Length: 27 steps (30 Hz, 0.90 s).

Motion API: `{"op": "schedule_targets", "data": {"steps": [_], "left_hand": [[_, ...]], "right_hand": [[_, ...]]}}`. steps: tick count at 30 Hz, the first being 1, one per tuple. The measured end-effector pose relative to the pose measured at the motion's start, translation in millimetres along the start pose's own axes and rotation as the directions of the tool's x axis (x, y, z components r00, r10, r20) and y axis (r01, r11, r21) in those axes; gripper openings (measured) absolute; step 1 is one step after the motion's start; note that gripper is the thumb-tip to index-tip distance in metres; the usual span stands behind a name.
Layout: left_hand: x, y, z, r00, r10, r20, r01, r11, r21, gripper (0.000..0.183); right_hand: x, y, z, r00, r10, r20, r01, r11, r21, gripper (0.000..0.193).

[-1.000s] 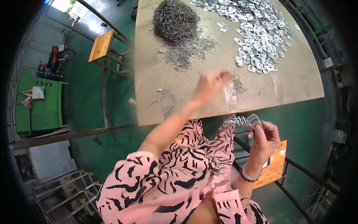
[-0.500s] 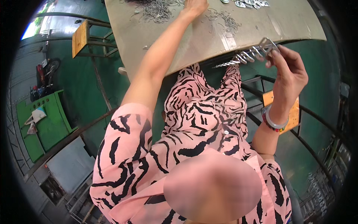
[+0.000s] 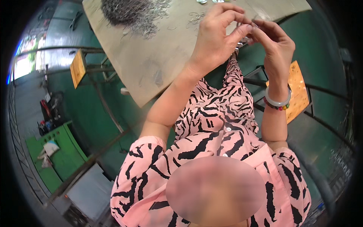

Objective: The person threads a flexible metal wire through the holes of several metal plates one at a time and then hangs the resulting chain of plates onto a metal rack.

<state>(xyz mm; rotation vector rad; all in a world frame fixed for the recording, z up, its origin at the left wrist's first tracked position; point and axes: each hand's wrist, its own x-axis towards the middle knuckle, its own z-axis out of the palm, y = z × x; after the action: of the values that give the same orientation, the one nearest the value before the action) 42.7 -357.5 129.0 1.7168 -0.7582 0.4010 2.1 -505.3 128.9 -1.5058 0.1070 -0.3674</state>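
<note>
Above the table's near edge, my two hands meet at the fingertips. My left hand (image 3: 220, 39) is closed in a pinch; whatever lies between its thumb and fingers is too small to make out. With bent fingers, my right hand (image 3: 278, 47) grips the top of a string of linked silver metal buckles (image 3: 239, 45). Most of that string is hidden behind my left hand, and only a few shiny pieces show below the fingers. A heap of thin wire hooks (image 3: 145, 20) lies on the table beyond my left forearm, and a few loose hooks (image 3: 195, 18) lie nearer my left hand.
The grey-brown table (image 3: 132, 64) has its near corner left of my legs. Silver flat pieces (image 3: 217, 1) lie at its far edge. Wooden-topped stools stand at the left (image 3: 78, 69) and right (image 3: 298, 90). A green cabinet (image 3: 58, 155) is far left.
My left hand has come back from the hooks on the table to meet my right hand. The buckle string, plainly seen before, is now mostly covered. The view has shifted.
</note>
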Motion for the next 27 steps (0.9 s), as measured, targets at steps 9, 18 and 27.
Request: {"op": "schedule_targets", "data": {"steps": [9, 18, 27], "left_hand": [[39, 22, 33, 0.994, 0.106, 0.007, -0.106, 0.994, -0.012, 0.012], [86, 103, 40, 0.911, 0.094, 0.401, 0.205, 0.739, -0.641, 0.014], [57, 105, 98, 0.659, 0.260, 0.706, 0.437, 0.632, -0.640, 0.022]], "right_hand": [[0, -51, -12, 0.987, 0.012, -0.160, -0.016, 1.000, -0.027, 0.010], [-56, -135, -56, 0.892, -0.421, -0.166, 0.379, 0.895, -0.235, 0.014], [-206, -223, -101, 0.541, -0.791, -0.284, 0.542, 0.587, -0.602, 0.012]]}}
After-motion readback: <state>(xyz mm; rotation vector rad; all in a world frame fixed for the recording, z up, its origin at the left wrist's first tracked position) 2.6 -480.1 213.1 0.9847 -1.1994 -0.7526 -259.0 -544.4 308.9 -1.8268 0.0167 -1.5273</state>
